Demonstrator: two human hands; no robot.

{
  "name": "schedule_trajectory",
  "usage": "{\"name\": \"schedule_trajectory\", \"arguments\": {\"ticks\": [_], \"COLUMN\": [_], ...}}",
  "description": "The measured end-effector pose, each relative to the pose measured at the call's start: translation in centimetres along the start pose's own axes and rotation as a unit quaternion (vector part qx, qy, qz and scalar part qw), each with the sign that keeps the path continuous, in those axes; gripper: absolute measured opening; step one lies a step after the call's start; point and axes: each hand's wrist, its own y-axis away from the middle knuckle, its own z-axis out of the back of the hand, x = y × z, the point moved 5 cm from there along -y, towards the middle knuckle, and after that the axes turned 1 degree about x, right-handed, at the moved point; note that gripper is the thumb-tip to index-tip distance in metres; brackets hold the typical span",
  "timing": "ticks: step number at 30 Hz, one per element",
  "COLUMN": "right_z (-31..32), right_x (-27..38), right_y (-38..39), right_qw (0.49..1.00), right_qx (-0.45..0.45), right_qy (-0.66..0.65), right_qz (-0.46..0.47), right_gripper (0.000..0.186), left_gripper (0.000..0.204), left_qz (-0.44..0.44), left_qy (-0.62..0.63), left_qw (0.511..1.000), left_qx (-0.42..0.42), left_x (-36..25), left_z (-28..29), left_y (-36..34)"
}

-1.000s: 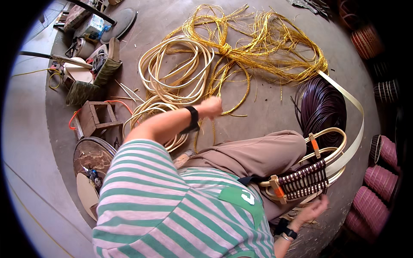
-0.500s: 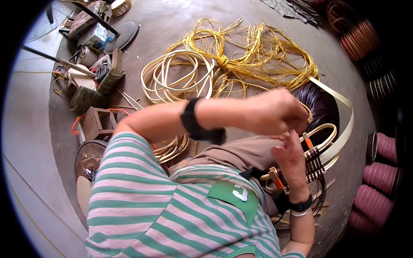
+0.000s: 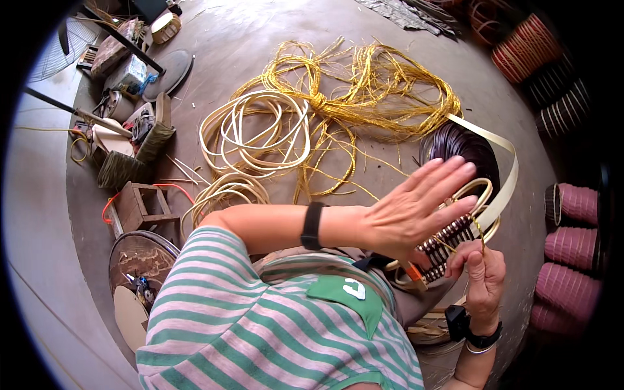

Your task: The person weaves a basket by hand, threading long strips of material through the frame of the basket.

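My left hand (image 3: 406, 214) is spread open across a woven piece (image 3: 455, 235) of cream cane loops and dark brown strands, its thumb low against it. An orange-marked wooden clamp (image 3: 415, 273) sits at the piece's lower end. My right hand (image 3: 484, 276), fingers curled at the piece's right side, pinches a gold cord (image 3: 479, 227) that runs to the weave. The piece rests on my brown-trousered leg, partly hidden by both hands. Behind it lie a coil of dark brown strand (image 3: 455, 140) and a wide cream strip (image 3: 510, 156).
A gold cord tangle (image 3: 370, 114) and coiled cream cane (image 3: 253, 130) lie on the floor ahead. Left are a wooden stool (image 3: 133, 205), a round board (image 3: 133, 257) and fan stands (image 3: 166, 78). Pink baskets (image 3: 572, 247) and striped baskets (image 3: 530, 49) line the right.
My left hand reached from the gold tangle over to the woven piece and spread its fingers. My right hand rose from below the piece and now holds gold cord beside it.
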Motion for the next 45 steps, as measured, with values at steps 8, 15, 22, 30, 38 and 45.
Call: {"name": "schedule_trajectory", "arguments": {"ticks": [8, 15, 22, 30, 38, 45], "right_z": [20.6, 44.7, 35.8, 3.7, -7.1, 12.2], "right_x": [1.8, -9.4, -14.7, -5.4, -12.5, -7.2], "right_y": [12.8, 54.5, 31.7, -4.8, -12.4, 0.7], "right_qw": [0.748, 0.634, 0.622, 0.854, 0.939, 0.901], "right_qx": [-0.628, -0.767, -0.374, -0.164, -0.113, -0.366], "right_qy": [-0.205, 0.054, 0.63, 0.429, 0.317, 0.102], "right_qz": [0.064, -0.082, -0.277, 0.244, 0.062, 0.211], "right_gripper": [0.026, 0.025, 0.042, 0.035, 0.026, 0.006], "left_gripper": [0.016, 0.012, 0.017, 0.013, 0.02, 0.024], "left_qz": [0.264, 0.248, 0.289, 0.237, 0.25, 0.217], "left_qy": [-0.035, -0.193, -0.221, -0.171, -0.184, -0.183], "left_qw": [0.916, 0.874, 0.884, 0.913, 0.911, 0.878], "left_qx": [0.301, 0.371, 0.293, 0.284, 0.273, 0.385], "left_x": [18.1, 29.0, 25.2, 19.8, 21.4, 26.2], "left_z": [-4.7, 1.3, -1.8, -6.0, -3.7, -4.7], "left_y": [11.9, 15.8, 11.0, 6.5, 10.0, 16.9]}}
